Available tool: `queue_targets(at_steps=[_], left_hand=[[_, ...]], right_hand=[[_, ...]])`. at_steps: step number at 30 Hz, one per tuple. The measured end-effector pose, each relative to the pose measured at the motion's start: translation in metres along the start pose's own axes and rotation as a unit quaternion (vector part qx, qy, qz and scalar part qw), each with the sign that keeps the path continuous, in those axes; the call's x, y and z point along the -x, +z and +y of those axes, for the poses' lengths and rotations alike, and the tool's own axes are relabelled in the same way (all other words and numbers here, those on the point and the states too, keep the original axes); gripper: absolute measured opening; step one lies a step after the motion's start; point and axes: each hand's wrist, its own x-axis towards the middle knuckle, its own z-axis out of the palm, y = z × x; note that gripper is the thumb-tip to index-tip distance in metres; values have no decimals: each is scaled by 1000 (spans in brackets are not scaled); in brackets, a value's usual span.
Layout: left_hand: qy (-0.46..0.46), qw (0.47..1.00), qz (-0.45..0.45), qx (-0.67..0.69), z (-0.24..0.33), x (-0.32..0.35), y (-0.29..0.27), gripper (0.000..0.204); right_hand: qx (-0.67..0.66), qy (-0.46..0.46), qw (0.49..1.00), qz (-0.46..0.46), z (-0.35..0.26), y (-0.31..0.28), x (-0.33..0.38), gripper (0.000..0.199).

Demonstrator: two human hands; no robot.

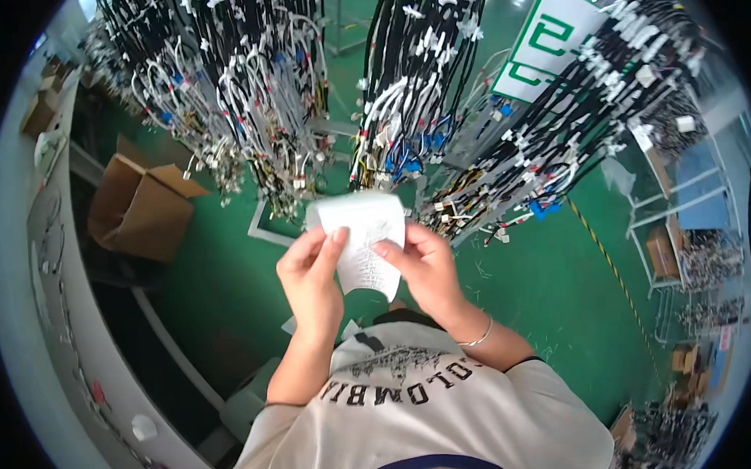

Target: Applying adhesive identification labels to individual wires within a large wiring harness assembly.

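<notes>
A white sheet of paper [361, 245] with small dark print is held up in front of my chest, its top edge curling over. My left hand [312, 271] pinches its left edge between thumb and fingers. On the opposite edge, my right hand [427, 270] grips it the same way, thumb lying across the front. Just beyond the paper hang thick bundles of wire harnesses [277, 96], black and white cables with white, blue and red connectors. Another harness bundle [423, 73] hangs in the middle, and a third bundle [547, 143] slants down at the right.
An opened cardboard box [144, 207] stands at the left beside a long pale workbench [40, 333]. A white sign [543, 43] with a green border hangs among the harnesses. Wire racks [677, 221] with harnesses line the right side. A yellow-black strip [602, 250] crosses the green floor [529, 286].
</notes>
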Motion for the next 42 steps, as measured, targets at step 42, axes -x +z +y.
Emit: queue_targets(at_steps=[42], left_hand=[[254, 819, -147, -493, -14, -14, 174, 20]], right_hand=[[316, -325, 891, -38, -91, -146, -62, 17]])
